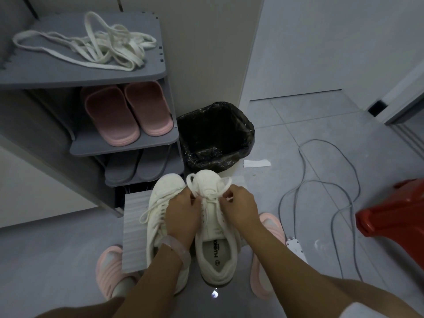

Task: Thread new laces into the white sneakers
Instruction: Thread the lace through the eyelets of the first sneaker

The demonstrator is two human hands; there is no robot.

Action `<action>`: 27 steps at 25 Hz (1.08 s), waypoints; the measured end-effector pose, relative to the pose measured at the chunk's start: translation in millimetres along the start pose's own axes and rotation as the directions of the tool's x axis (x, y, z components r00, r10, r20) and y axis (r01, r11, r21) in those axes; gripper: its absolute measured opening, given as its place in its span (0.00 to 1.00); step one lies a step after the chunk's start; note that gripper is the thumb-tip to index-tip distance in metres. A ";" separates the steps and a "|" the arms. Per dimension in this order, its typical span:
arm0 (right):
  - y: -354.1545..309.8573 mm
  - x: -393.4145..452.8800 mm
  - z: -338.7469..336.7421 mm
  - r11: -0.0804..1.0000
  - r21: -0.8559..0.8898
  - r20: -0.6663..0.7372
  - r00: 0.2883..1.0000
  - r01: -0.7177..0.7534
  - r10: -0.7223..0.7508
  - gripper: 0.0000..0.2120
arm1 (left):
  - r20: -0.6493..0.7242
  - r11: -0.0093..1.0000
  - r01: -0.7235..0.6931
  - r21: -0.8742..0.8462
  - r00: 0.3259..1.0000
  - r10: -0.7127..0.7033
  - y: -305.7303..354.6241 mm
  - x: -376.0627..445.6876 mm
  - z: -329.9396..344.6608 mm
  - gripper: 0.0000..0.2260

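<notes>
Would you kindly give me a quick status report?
Left hand and right hand each pinch the lace over the right sneaker. Left sneaker alongside. Nothing blocking.

Dim, flat indoor light; soft focus, wide-angle bending at edges

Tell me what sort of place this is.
Probably a home entryway: a grey tiered shoe rack holding pink rubber slippers, a bin lined with a black plastic bag, and a grey tiled floor.

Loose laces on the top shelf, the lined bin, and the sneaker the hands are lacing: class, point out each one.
loose laces [110,48], head view, on the tangled middle.
lined bin [249,131], head view, on its right rim.
sneaker [216,260], head view, on the printed insole.
</notes>
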State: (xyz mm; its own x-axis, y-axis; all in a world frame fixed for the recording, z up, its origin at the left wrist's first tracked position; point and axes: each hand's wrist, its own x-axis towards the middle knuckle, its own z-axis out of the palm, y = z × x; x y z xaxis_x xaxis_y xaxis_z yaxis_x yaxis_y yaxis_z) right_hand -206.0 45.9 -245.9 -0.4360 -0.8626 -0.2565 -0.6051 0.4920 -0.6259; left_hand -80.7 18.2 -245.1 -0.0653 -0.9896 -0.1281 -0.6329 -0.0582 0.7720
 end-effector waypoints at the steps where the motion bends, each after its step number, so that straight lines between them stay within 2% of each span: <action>1: -0.9 -0.5 1.5 1.000 -0.012 0.016 1.000 0.011 -0.010 0.05 | 0.002 1.000 0.002 -0.016 1.000 -0.002 -0.5 -0.2 1.0 0.06; 3: -5.2 -3.6 4.3 0.997 -0.016 -0.021 0.997 0.073 -0.073 0.04 | -0.030 0.999 0.010 -0.030 1.000 -0.011 0.4 -1.7 0.1 0.08; 5: -12.9 -4.1 -5.1 0.972 0.178 -0.236 0.965 0.155 -0.111 0.04 | -0.183 0.998 0.029 -0.060 0.982 -0.039 5.3 -1.3 -6.4 0.08; 7: -16.6 6.1 -26.7 0.889 0.397 -0.471 0.882 0.228 -0.016 0.06 | -0.369 0.978 0.056 -0.203 0.920 -0.130 13.1 4.9 -20.1 0.07; 8: -14.0 12.0 -36.3 0.859 0.464 -0.496 0.867 0.215 0.051 0.06 | -0.405 0.962 0.051 -0.270 0.900 -0.161 16.2 8.0 -26.7 0.07; 9: -9.7 16.2 -41.7 0.851 0.501 -0.457 0.883 0.159 0.104 0.04 | -0.394 0.956 0.043 -0.291 0.905 -0.161 18.4 9.1 -30.3 0.06; 11: -2.4 15.7 -37.8 0.895 0.444 -0.222 0.962 -0.043 0.157 0.03 | -0.241 0.965 0.061 -0.256 0.962 -0.125 19.6 5.0 -27.3 0.07; 12: 0.3 11.7 -28.4 0.943 0.312 -0.069 0.987 -0.118 0.146 0.05 | -0.142 0.974 0.077 -0.211 0.984 -0.108 17.8 1.8 -22.0 0.08; 13: 1.8 6.1 -18.2 0.976 0.177 0.054 0.991 -0.126 0.118 0.07 | -0.059 0.986 0.079 -0.146 0.994 -0.088 14.6 -1.1 -15.7 0.08; 14: 3.0 2.0 -8.7 0.991 0.091 0.114 0.989 -0.103 0.092 0.08 | 0.002 0.995 0.066 -0.078 0.998 -0.066 11.2 -3.2 -9.6 0.08; 16: 0.6 -2.6 -0.8 0.996 0.059 0.072 0.995 -0.071 0.067 0.07 | 0.059 1.000 0.005 0.005 0.998 -0.006 5.8 -2.6 -3.1 0.11; 19: -2.5 -1.8 -0.6 0.995 0.066 0.000 0.997 -0.072 0.072 0.05 | 0.089 0.999 -0.035 0.035 0.996 0.032 7.3 0.6 -2.4 0.13; 23: -5.3 -3.3 1.8 0.999 -0.005 -0.017 0.999 -0.052 0.051 0.06 | 0.070 0.987 -0.061 0.148 0.996 0.051 5.3 0.1 -4.6 0.08; 27: -6.5 -0.5 1.7 1.000 0.016 -0.035 0.999 -0.004 0.005 0.08 | 0.096 0.947 -0.106 0.304 0.992 0.080 5.8 -2.9 -8.3 0.07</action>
State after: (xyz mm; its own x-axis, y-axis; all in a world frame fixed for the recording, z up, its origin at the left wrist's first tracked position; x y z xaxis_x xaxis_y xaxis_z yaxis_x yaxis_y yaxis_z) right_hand -200.7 42.9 -243.0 -0.4621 -0.8557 -0.2331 -0.5926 0.4935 -0.6367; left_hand -77.7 19.7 -235.1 -0.1894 -0.9739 -0.1251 -0.8267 0.0894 0.5555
